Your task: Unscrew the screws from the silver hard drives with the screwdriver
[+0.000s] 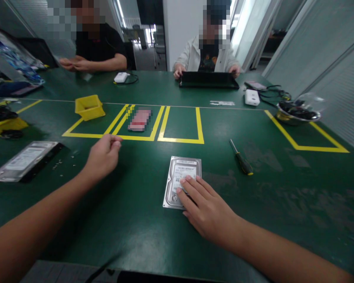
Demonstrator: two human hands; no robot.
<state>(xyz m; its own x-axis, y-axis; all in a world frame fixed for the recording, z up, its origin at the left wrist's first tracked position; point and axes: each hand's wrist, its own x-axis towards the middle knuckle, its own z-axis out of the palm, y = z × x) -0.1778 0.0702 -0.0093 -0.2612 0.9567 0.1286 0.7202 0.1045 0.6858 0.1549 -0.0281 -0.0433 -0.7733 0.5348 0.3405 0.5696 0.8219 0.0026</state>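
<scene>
A silver hard drive [179,167] with a white label lies on the green table [141,228] in front of me. Across its lower right part rests my right hand [209,208], fingers stretched out flat on the label. My left hand [104,155] hovers over the table to the left, its fingers curled into a pinch; anything between the fingertips is too small or hidden to make out. Several tiny screws [59,163] are scattered left of that hand, beside a second hard drive [28,159]. To the right lies a screwdriver [242,162] with a black and yellow handle.
Yellow tape [181,140] marks areas across the table, with a yellow bin [90,108] and a phone [140,120] there. A metal bowl [297,114] with dark parts stands at the right. Two people sit opposite, one holding a black panel [209,79].
</scene>
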